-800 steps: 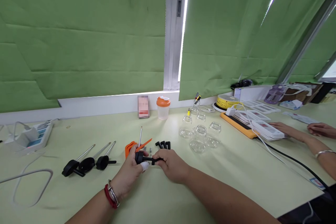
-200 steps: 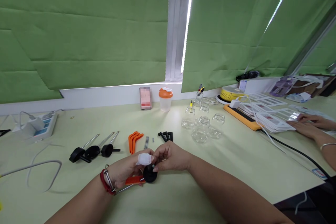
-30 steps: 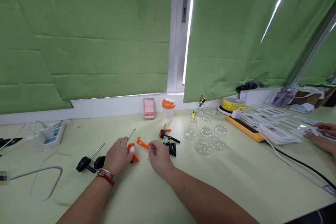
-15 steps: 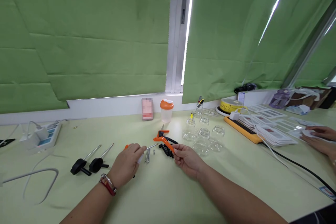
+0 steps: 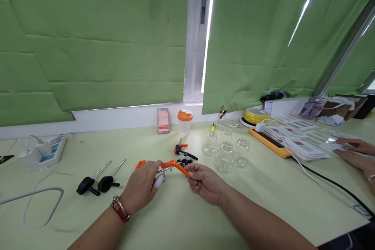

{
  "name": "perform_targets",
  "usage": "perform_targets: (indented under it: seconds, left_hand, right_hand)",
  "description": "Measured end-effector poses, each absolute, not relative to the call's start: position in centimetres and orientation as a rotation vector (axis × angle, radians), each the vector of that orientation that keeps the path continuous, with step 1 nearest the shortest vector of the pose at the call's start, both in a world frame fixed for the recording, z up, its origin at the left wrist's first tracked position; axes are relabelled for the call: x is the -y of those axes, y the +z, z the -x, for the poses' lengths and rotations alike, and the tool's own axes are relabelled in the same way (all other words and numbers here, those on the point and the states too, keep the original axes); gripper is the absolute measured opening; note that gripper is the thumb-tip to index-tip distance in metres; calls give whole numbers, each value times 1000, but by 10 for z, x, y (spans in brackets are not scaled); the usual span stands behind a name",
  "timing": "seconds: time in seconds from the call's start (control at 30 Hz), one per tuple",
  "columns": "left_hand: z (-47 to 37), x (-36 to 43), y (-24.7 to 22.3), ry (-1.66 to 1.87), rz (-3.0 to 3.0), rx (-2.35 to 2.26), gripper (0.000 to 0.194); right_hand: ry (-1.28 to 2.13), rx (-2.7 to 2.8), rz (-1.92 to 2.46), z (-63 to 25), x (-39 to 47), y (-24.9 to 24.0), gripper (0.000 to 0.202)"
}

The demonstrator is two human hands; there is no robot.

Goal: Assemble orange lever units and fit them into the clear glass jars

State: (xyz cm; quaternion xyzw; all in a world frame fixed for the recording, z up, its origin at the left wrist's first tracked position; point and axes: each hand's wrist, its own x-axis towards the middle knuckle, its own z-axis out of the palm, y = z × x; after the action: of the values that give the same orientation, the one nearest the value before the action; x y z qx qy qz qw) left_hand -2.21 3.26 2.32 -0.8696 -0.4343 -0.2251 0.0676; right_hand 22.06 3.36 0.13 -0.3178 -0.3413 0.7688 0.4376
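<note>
Two grips at once: holding a rod (image 5: 165, 169) in the curled left hand (image 5: 142, 184), pinching an orange lever (image 5: 175, 163) in the right hand (image 5: 207, 182). Lever and rod close together between the hands, contact unclear. With two black caps (image 5: 96, 184) left of the left hand, glass jars (image 5: 224, 158) beyond the right, black handles (image 5: 185, 161) just past its fingertips

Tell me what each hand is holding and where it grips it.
The right hand pinches the bent orange handle by its right end. The left hand holds a metal rod; the gripped part is hidden.
</note>
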Motion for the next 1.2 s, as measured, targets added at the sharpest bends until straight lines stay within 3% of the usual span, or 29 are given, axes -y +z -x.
perform_targets:
  seconds: [0.27,0.47,0.57,0.77,1.0,1.2]
  left_hand:
    - [20,-31,25,-657,2632,1160,34]
    - [8,-24,26,-529,2688,1069,41]
    - [3,-19,24,-535,2753,994,38]
    - [5,-21,19,-913,2853,1135,39]
    - [2,-25,22,-1437,3194,1849,48]
    - [0,-25,29,-1629,3386,2058,31]
  right_hand:
    - [1798,1059,911,-216,-27,6,28]
    - [1586,1350,884,-210,-17,15,47]
    - [1587,1433,892,-207,-14,14,45]
    - [1639,1372,882,-207,-15,13,36]
    - [1584,1323,858,-214,-21,15,34]
    - [1529,1371,847,-217,-24,12,32]
